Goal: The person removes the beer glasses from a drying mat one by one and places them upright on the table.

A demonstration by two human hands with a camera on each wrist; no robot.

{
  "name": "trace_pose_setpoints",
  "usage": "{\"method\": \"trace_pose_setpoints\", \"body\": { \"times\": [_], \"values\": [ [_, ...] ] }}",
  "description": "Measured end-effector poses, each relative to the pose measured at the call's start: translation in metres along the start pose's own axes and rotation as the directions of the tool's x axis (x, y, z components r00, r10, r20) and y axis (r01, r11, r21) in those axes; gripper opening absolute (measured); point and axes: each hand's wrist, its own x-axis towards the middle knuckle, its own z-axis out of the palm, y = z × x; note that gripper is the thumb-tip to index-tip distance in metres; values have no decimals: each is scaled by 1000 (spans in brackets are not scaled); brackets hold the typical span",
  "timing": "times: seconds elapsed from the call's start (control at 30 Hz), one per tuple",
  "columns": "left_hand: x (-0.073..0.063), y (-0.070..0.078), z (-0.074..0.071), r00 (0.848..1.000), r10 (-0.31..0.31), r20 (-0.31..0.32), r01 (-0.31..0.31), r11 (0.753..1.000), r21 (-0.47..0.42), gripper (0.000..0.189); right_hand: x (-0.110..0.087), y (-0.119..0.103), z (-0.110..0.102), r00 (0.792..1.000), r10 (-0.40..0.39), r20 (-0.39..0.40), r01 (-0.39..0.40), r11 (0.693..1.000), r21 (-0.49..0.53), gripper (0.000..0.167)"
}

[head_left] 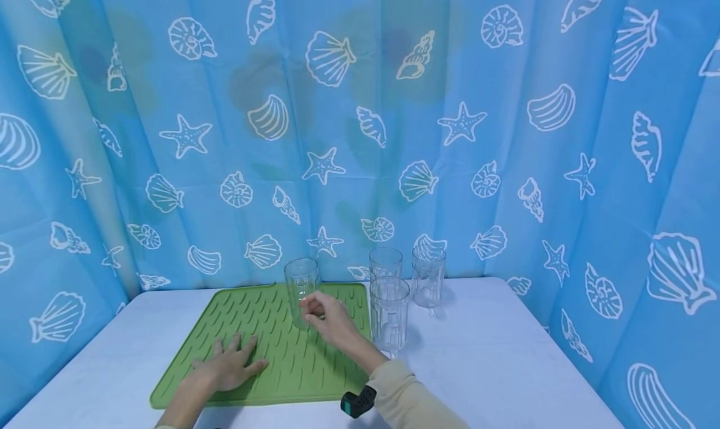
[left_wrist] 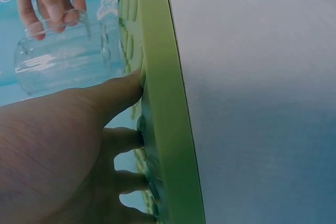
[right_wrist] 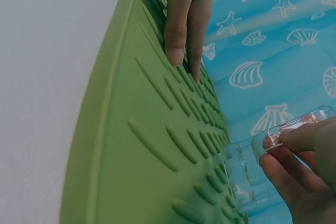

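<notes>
On the right part of a green ridged drying mat (head_left: pixel 298 373) stands a tall clear glass mug (head_left: pixel 299 284). My right hand (head_left: pixel 332 319) grips it from the right side, with thumb and fingers pinching its clear handle in the right wrist view. The mug (left_wrist: pixel 63 61) also shows beyond my left thumb in the left wrist view, close over the mat's ridges. My left hand (head_left: pixel 227 365) lies on the mat's front left part, fingers spread, fingertips pressing on its surface.
Three more clear glass mugs stand just right of the mat: a near one (head_left: pixel 389 319), one behind it (head_left: pixel 385 258) and one farther right (head_left: pixel 429 279). A white cloth (head_left: pixel 478 366) covers the table. Blue curtains (head_left: pixel 360 135) with shell prints hang behind and at both sides.
</notes>
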Motion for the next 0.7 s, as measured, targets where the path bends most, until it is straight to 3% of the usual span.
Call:
{"method": "trace_pose_setpoints", "body": {
  "times": [0.43, 0.7],
  "values": [
    [-2, -1, -1, 1000, 17, 2, -16, 1000, -15, 87, -19, -11, -19, 989, -120, 84, 122, 992, -29, 22],
    [-3, -2, -2, 1000, 17, 1, -17, 1000, -7, 87, -31, -20, -34, 984, -127, 121, 129, 992, -5, 23]
  ]
}}
